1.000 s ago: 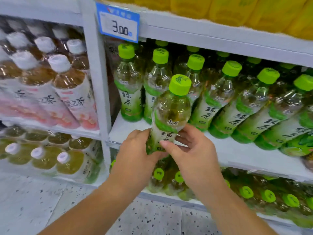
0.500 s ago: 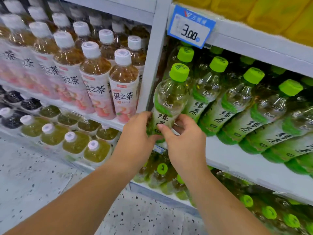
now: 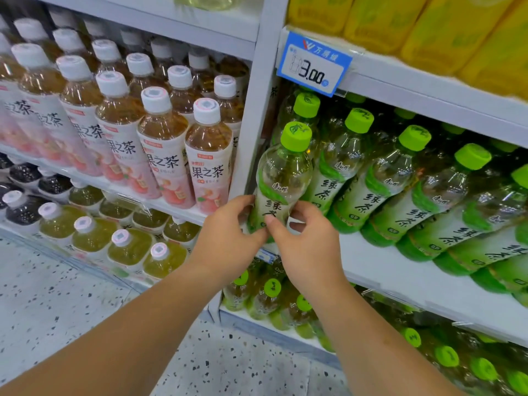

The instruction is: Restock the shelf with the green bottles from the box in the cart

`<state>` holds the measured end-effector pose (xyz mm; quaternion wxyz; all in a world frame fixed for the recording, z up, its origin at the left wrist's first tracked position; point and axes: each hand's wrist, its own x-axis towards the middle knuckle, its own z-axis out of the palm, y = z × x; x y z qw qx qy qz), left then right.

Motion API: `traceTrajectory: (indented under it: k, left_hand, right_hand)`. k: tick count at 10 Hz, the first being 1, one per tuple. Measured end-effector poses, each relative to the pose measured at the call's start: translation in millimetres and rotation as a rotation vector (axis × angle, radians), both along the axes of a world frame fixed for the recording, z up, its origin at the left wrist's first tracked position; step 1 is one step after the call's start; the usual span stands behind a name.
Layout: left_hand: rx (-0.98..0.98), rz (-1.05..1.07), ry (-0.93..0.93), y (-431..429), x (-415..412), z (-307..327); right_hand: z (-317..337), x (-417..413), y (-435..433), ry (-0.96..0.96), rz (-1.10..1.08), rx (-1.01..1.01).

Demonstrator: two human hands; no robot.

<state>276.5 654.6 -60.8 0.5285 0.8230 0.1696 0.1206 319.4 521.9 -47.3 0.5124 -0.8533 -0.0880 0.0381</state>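
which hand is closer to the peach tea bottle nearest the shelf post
Left. The left hand grips the green bottle just below and right of the peach tea bottle; the right hand holds the green bottle's far side, farther right.

We record the bottle nearest the upright as clear, with pale yellow-green contents. Its cap is lime green with a leaf motif. Its label is white shading to green, with dark characters. The row beside it matches in every respect.

Tea bottles: white caps, amber contents, white labels shading to pink, peach pictures, black characters.
Lower bottles: white caps, yellow-green contents.
Dark bottles: near-black contents.
Tag: blue border, white panel, black digits.
Packs: yellow.
Shelf: white.
Floor: pale grey, speckled with dark flecks.
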Motion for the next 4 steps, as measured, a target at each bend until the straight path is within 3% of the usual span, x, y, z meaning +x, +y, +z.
traceTrajectory:
  k: [4]
  left_hand:
    - [-0.132,0.048,0.189,4,-23,49]
  right_hand:
    - [61,-26,-59,0.189,-0.086,0.059]
